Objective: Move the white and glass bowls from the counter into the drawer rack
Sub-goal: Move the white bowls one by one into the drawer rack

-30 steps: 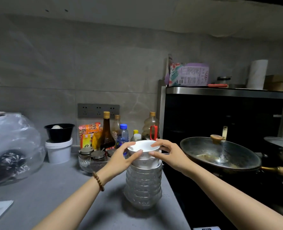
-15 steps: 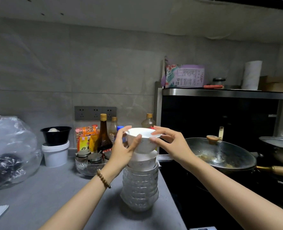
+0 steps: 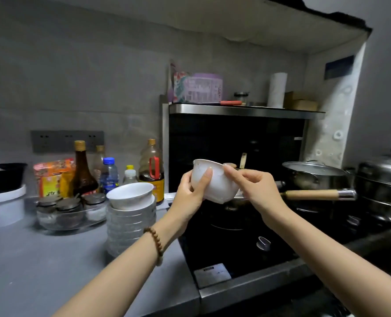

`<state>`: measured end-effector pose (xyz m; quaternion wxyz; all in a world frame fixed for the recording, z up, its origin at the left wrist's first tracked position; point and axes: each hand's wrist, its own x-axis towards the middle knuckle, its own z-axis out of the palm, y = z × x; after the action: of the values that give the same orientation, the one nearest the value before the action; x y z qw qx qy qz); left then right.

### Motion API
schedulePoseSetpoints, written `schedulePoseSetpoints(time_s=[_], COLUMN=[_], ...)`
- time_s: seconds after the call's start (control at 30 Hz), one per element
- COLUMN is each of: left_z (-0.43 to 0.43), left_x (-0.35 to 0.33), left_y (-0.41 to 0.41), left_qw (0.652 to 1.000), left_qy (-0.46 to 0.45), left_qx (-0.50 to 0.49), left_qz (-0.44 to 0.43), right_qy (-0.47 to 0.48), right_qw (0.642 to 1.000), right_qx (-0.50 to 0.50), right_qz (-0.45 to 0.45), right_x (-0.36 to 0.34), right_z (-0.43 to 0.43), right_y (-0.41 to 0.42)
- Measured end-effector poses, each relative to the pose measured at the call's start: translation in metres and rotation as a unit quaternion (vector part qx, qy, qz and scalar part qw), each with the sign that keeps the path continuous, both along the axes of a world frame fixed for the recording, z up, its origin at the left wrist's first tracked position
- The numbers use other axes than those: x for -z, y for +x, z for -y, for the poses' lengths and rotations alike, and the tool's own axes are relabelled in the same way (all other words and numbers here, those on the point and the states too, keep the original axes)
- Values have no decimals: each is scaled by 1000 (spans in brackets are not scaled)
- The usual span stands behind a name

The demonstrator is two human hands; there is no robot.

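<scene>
White bowl [image 3: 217, 184] gripped between left hand [image 3: 188, 193] and right hand [image 3: 256, 191]

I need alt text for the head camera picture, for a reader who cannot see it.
The left hand and right hand hold a tilted white bowl in the air above a black stove. To the left, a stack of bowls, white on top and glass below, stands on a grey counter in front of bottles.

**A home kitchen on my screen**

I see a grey counter [image 3: 41, 271] crowded with sauce bottles [image 3: 82, 172] and spice jars [image 3: 68, 204]; stacked bowls [image 3: 130, 220] stand beside a black hob [image 3: 224, 255]; a lidded pot [image 3: 313, 177] and steel steamer [image 3: 384, 186] sit there under an extractor hood [image 3: 235, 109].
</scene>
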<state>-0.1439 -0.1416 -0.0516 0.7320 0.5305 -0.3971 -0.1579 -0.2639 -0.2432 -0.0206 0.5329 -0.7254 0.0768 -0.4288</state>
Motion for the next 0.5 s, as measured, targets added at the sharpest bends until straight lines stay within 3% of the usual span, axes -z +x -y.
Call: schedulePoseSetpoints(time_s=[0.2,0.5], left_z=[53,103], left_x=[41,150], left_y=[-65,-138], left_qw=[995,974], left_qy=[25,149], left_qx=[72,141], left_qz=[-65,-97], right_qy=[16,57], right_qw=[998,958], right_qx=[35,15], right_qz=[-55,-281], right_x=[47,139], right_z=[45,96], right_y=[-80,-172])
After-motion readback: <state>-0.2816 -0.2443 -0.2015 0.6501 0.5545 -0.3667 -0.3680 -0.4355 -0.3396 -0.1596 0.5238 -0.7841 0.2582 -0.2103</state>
